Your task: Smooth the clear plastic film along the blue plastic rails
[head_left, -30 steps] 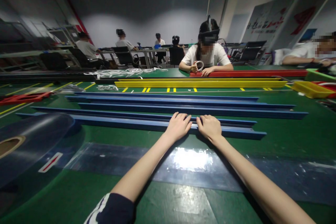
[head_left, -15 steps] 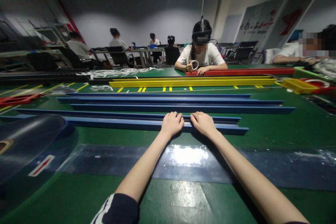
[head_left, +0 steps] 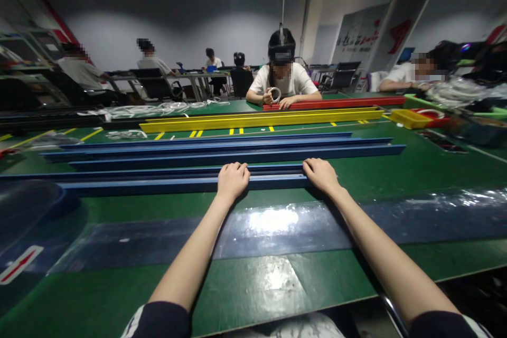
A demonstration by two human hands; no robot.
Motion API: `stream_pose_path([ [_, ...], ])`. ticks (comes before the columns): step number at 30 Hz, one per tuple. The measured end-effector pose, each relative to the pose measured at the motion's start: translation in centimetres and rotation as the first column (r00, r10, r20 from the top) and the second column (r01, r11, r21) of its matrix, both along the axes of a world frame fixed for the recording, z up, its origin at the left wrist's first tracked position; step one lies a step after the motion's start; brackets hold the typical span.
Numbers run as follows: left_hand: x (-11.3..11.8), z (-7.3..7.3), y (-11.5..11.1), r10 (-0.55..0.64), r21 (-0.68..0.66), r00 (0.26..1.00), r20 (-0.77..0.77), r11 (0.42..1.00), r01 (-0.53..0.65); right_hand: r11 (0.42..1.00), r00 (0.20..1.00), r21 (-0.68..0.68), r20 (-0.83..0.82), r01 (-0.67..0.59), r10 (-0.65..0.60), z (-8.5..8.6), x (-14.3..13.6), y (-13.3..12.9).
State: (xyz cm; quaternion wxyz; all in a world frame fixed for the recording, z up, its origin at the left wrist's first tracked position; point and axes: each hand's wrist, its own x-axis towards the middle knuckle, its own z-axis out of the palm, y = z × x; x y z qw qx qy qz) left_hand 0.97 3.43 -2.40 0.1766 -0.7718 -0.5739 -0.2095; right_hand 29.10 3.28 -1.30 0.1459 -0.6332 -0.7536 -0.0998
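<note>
A long blue U-shaped channel [head_left: 182,184] lies crosswise on the green table in front of me. My left hand [head_left: 233,179] is closed over it near the middle, fingers curled into the groove. Close to its right end, my right hand [head_left: 321,174] grips it in the same way, with a stretch of channel between both hands. The fingertips are hidden inside the groove, so I cannot tell whether they touch anything there. Under my forearms a clear plastic strip [head_left: 253,237] lies flat, joined to a large clear roll [head_left: 27,232] at the left.
More blue channels [head_left: 237,154] lie just beyond, then yellow channels [head_left: 261,119] and a red channel [head_left: 356,102]. A co-worker [head_left: 283,82] opposite holds a white ring-shaped coil. At right are a yellow tray [head_left: 410,118] and white tubing [head_left: 459,91]. The table's front edge [head_left: 340,303] shows below.
My right hand has slid right along the channel, away from my left hand, to near the channel's end. The view has turned right and tilted, bringing the table's front edge into sight.
</note>
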Motion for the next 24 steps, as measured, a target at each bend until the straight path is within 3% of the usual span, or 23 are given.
stream_pose_path([
  [6, 1.3, -0.7, -0.7, 0.025, 0.068, 0.994, 0.105, 0.997, -0.032, 0.997, 0.999, 0.053, 0.008, 0.052, -0.052, -0.6, -0.3, -0.3],
  [11, 1.6, -1.5, -0.9, 0.029, 0.121, 0.994, 0.103, 0.992, -0.042, 0.994, 0.999, 0.097, -0.019, -0.045, 0.047, -1.4, 0.2, -0.4],
  [24, 1.6, -1.6, -1.0, 0.043, 0.096, 0.991, 0.124, 0.994, -0.055, 0.989, 0.997, 0.128, -0.016, -0.072, 0.074, -1.9, 0.5, -0.2],
])
